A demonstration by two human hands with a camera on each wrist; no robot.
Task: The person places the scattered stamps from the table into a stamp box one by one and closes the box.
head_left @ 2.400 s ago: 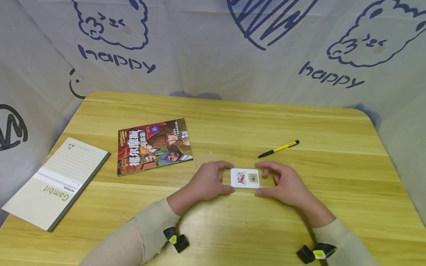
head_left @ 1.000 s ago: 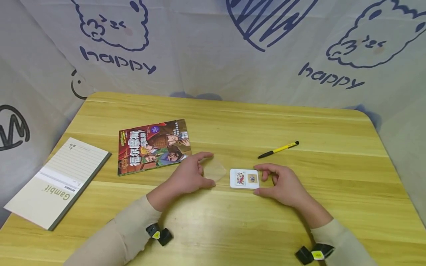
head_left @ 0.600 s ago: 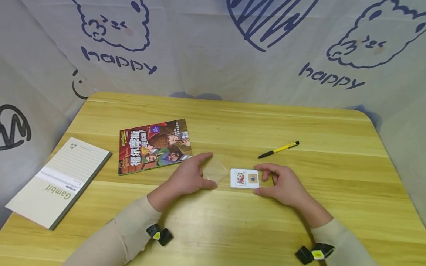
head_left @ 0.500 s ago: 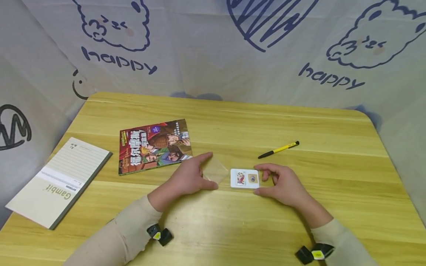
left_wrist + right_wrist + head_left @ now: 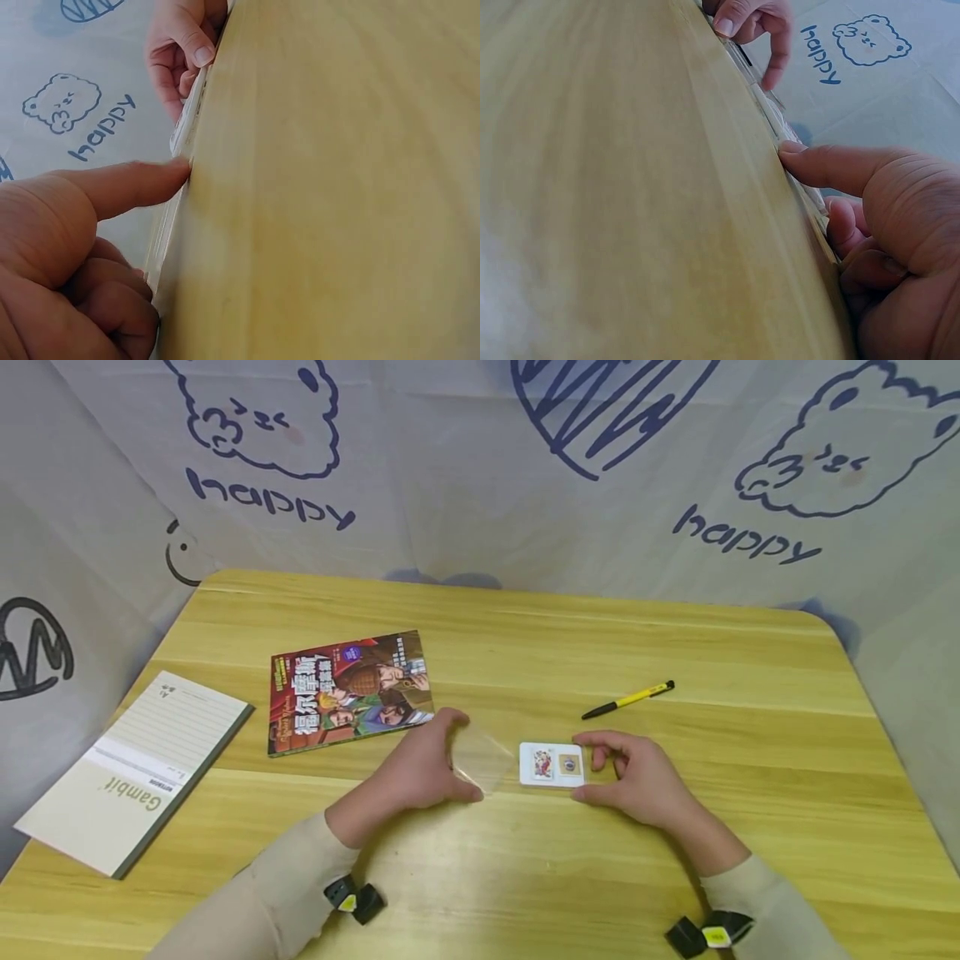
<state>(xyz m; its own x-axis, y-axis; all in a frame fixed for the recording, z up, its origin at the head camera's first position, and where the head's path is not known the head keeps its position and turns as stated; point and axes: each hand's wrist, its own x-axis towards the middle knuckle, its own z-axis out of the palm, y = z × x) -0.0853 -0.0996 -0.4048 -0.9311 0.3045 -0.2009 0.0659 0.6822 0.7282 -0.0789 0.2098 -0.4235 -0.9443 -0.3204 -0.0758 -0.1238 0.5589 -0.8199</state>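
Observation:
A flat white rectangular case (image 5: 551, 779) lies on the table, with two small stamp-like pictures side by side on its face. My right hand (image 5: 637, 781) grips its right end, thumb on the near edge and index finger on the far edge. Left of it, a clear square plastic piece (image 5: 486, 762) lies at an angle, one corner close to the case. My left hand (image 5: 423, 764) holds this piece between thumb and index finger. In the left wrist view the left thumb (image 5: 142, 186) touches the thin edge low over the table; the pieces appear nearly edge-on there.
A yellow and black pen (image 5: 628, 700) lies beyond the right hand. Behind the left hand is a colourful comic-style book (image 5: 348, 693). A notebook (image 5: 135, 777) reaches the table's left edge. A printed cloth (image 5: 480, 485) hangs behind the wooden table (image 5: 525, 877).
My left hand has let go of the case's left end, moved left and taken hold of the clear plastic piece, which has shifted slightly and turned. My right hand stays on the case.

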